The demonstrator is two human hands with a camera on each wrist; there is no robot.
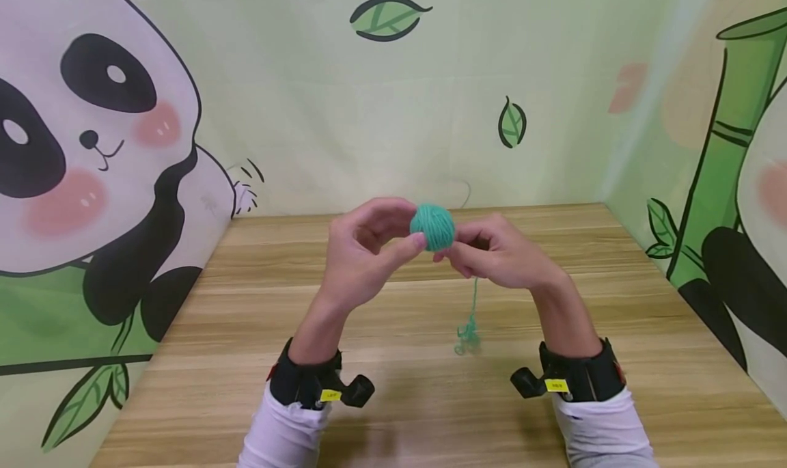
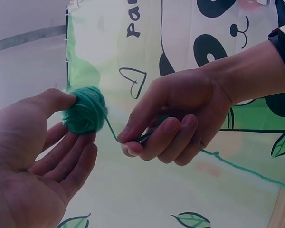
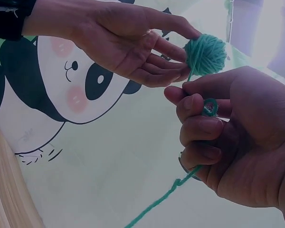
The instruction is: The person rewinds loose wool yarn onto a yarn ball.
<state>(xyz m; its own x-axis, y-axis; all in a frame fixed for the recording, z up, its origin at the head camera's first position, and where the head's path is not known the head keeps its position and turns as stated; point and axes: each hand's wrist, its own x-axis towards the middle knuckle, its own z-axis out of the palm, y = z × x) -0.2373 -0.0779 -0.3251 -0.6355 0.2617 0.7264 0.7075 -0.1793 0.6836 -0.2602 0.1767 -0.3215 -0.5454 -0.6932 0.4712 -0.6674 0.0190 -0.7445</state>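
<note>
A small teal ball of yarn (image 1: 433,227) is held above the table between the thumb and fingertips of my left hand (image 1: 363,253). Just to its right, my right hand (image 1: 501,253) pinches the yarn strand between thumb and index finger, the other fingers curled round it. In the left wrist view a short taut strand (image 2: 112,127) runs from the ball (image 2: 85,110) to the right fingertips. Below the right hand the loose yarn tail (image 1: 468,335) hangs down and ends in a curly tangle. The right wrist view shows a loop of yarn (image 3: 210,108) within the right hand's fingers.
A wood-grain table (image 1: 406,400) lies beneath both hands. Behind it hangs a pale green backdrop (image 1: 295,113) printed with pandas, leaves and bamboo. Black straps with small cameras sit on both wrists, the left strap (image 1: 301,382) and the right strap (image 1: 584,376).
</note>
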